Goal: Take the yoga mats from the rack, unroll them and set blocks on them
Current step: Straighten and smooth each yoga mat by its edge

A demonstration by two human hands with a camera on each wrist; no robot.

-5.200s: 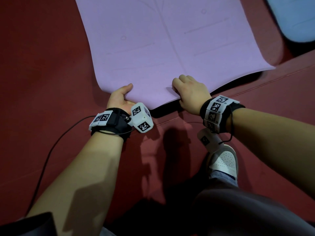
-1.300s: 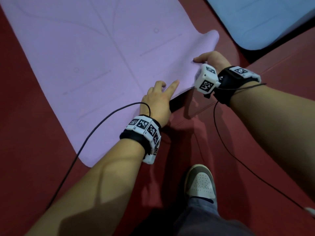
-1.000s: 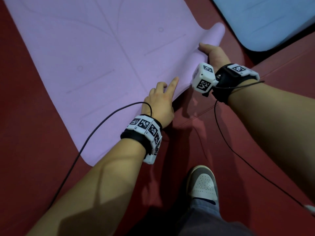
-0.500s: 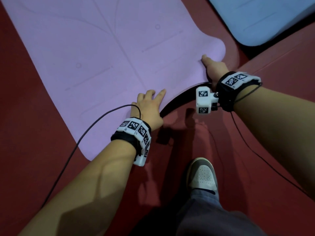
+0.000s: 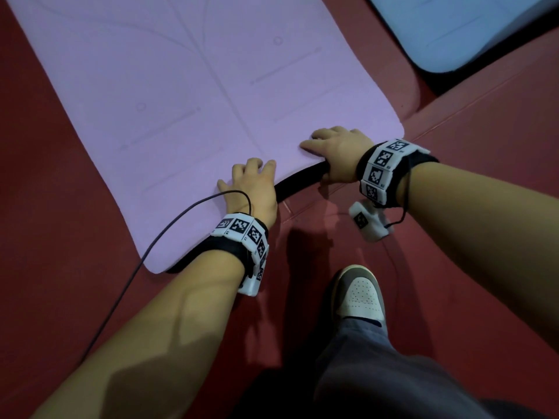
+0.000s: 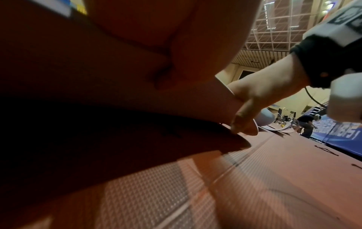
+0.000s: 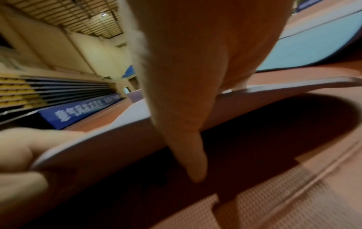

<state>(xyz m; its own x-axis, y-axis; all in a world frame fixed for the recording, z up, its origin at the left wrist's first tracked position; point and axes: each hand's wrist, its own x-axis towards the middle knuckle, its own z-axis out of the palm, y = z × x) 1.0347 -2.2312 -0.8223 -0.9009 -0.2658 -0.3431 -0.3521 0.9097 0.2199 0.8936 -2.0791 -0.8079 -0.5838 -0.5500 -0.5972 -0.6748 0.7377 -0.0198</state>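
A purple yoga mat (image 5: pixel 196 86) lies unrolled on the red floor. Its near edge is lifted a little, with a dark shadow under it. My left hand (image 5: pixel 251 182) holds that edge near the middle, with its fingers on top. The right wrist view shows the edge (image 7: pixel 117 128) pinched in that left hand (image 7: pixel 17 155). My right hand (image 5: pixel 335 149) grips the same edge further right, near the corner. Its fingers lie on top and its thumb (image 7: pixel 186 147) reaches under the edge. No block is in view.
A light blue mat (image 5: pixel 453 31) lies unrolled at the top right, a strip of red floor (image 5: pixel 484 140) away from the purple one. My shoe (image 5: pixel 360 294) stands just behind the hands. A black cable (image 5: pixel 151 252) trails from the left wrist across the mat's near corner.
The mat's curled right corner has flattened out. My right hand has moved from that corner back along the near edge toward the left hand. Both hands have shifted toward me.
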